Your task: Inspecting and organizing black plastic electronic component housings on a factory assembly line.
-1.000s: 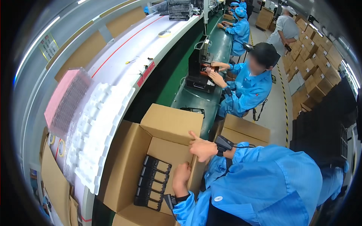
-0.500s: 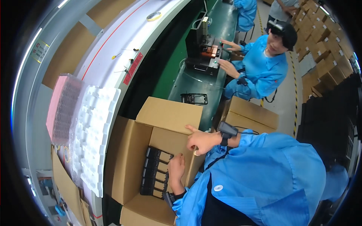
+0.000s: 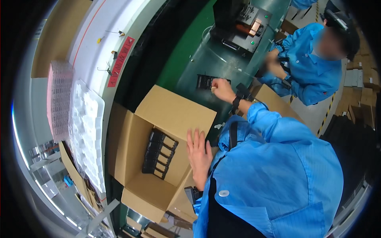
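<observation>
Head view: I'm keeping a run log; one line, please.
left hand: at carton; right hand: at benchtop frame; inside carton: black frames

Lt-blue smock [image 3: 278,158], faint stripes; white rd btn [image 3: 224,193]; blk inner layer [image 3: 232,224]; blk wrist strap [image 3: 236,103] w/ boxy module [image 3: 244,91]

Red strip label [image 3: 121,62] bore a single row of dark characters; it ran along the right-hand edge of the white worktop [image 3: 92,59].
</observation>
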Demonstrator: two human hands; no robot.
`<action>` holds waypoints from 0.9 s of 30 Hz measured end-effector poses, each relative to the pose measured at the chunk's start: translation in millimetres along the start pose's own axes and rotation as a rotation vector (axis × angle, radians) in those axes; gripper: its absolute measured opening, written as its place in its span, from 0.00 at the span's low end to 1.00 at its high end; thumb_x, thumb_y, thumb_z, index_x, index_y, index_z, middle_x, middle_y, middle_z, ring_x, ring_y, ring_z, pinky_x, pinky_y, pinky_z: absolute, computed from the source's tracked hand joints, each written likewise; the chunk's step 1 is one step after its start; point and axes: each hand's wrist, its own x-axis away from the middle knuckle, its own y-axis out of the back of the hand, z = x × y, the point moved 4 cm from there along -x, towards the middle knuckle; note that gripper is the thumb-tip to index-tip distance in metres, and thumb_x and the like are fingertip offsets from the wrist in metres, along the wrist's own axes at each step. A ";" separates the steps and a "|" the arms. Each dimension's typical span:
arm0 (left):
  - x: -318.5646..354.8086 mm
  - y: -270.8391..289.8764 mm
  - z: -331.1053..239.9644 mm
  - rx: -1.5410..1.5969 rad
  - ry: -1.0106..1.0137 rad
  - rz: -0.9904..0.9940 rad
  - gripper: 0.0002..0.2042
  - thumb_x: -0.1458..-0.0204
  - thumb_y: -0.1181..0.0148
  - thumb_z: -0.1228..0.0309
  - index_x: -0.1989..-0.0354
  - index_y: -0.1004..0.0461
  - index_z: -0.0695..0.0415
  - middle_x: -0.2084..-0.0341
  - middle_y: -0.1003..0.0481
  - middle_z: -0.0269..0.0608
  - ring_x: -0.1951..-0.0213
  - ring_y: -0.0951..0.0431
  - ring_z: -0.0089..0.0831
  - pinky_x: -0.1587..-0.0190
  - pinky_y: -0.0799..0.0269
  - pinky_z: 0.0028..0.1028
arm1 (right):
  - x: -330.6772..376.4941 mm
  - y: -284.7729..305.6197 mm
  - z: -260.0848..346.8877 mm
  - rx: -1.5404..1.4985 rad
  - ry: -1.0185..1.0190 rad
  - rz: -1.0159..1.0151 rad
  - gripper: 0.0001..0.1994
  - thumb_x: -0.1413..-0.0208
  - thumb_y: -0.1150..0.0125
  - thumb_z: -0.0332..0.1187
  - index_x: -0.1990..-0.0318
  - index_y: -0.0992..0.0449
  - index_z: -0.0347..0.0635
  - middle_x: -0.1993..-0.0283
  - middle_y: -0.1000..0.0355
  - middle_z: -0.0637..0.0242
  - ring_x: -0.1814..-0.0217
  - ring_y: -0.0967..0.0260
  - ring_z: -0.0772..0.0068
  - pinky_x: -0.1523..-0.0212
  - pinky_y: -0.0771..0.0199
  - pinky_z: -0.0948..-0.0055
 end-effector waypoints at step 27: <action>9.1 188.0 -49.3 0.037 -0.221 -0.327 0.33 0.58 0.26 0.68 0.40 0.27 0.64 0.35 0.37 0.70 0.31 0.44 0.73 0.32 0.42 0.60 | 155.7 142.8 236.0 -0.166 0.951 0.209 0.07 0.54 0.36 0.27 0.73 0.31 0.40 0.76 0.37 0.62 0.76 0.35 0.57 0.75 0.37 0.61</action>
